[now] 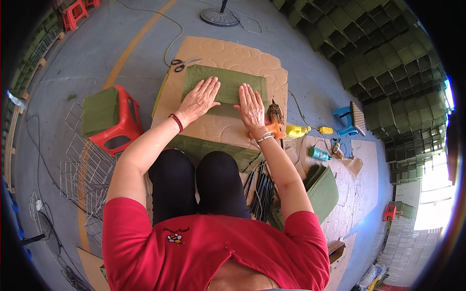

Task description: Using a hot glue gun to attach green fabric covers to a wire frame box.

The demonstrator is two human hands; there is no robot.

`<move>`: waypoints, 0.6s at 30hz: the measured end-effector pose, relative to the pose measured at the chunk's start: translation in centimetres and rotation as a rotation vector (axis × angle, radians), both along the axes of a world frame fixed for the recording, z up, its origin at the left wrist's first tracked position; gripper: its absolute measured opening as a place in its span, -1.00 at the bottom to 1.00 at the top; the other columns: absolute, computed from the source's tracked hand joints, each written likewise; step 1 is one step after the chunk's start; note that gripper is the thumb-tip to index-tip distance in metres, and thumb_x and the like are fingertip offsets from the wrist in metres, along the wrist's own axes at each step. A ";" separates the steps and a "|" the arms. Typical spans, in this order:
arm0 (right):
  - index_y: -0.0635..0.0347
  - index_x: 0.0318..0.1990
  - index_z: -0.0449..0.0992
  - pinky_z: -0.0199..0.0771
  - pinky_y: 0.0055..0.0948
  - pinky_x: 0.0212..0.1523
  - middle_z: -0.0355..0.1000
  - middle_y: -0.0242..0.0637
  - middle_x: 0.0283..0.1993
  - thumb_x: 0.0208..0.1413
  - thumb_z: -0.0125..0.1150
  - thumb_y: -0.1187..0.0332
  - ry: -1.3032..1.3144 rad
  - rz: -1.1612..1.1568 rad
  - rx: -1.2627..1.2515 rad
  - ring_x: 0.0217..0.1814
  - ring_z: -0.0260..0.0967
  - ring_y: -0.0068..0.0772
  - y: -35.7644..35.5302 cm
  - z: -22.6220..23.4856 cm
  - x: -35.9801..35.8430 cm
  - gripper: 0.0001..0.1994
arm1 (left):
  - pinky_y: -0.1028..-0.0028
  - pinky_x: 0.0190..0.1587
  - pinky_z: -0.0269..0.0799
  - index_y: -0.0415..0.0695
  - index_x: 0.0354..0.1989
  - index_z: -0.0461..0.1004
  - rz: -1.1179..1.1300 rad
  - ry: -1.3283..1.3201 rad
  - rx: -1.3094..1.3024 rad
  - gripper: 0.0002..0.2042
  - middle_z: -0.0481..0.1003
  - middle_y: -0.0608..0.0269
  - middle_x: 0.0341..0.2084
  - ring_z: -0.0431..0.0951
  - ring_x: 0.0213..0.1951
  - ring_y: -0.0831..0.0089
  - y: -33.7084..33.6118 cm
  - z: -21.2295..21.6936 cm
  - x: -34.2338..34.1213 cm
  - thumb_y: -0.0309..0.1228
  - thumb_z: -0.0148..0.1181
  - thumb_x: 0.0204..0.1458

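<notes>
Both hands lying spread flat on green felt sheet (228,87); left hand (200,99), right hand (251,105) side by side; sheet's long axis running across both grips.

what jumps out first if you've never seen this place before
Both hands, left hand and right hand, press flat on a green felt sheet lying on cardboard at centre. A red stool carrying green sheets stands left; stacked green boxes fill the upper right.

Under my knees the grey concrete floor (87,63) carries a cardboard sheet (228,53) at frame centre, a red stool (127,127) left, wire grids (85,169) lower left.
</notes>
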State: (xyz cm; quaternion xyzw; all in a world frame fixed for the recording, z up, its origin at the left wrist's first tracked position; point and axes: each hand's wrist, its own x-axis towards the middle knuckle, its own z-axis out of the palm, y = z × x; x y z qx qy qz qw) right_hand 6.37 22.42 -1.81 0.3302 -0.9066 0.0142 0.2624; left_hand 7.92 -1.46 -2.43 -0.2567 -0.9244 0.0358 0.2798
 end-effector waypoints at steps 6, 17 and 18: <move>0.26 0.32 0.13 0.10 -0.09 0.33 0.15 -0.10 0.37 0.08 0.17 0.08 0.064 -0.045 -0.014 0.44 0.06 -0.19 -0.2 -1.4 0.0 -0.29 | 0.18 0.38 0.00 -0.28 0.29 0.16 -0.070 -0.025 0.033 -0.32 0.18 0.07 0.31 0.15 0.34 0.23 -3.0 0.1 0.5 -0.06 0.11 0.11; 0.36 0.34 0.05 -0.06 -0.04 0.40 -0.01 0.07 0.43 0.01 0.24 0.04 -0.052 -0.006 -0.112 0.51 -0.11 -0.03 -0.2 -0.6 2.2 -0.16 | 0.19 0.37 0.04 -0.19 0.24 0.27 -0.058 0.067 0.072 -0.43 0.29 0.16 0.24 0.18 0.32 0.24 -3.7 -0.8 0.5 -0.12 0.13 0.11; 0.36 0.34 0.05 -0.07 -0.04 0.41 -0.02 0.05 0.43 0.03 0.22 0.03 -0.097 0.018 -0.136 0.51 -0.11 -0.04 -0.5 0.1 2.3 -0.17 | 0.19 0.37 0.04 -0.19 0.23 0.28 -0.052 0.070 0.078 -0.43 0.31 0.16 0.23 0.19 0.32 0.24 -3.8 -0.8 0.5 -0.13 0.14 0.11</move>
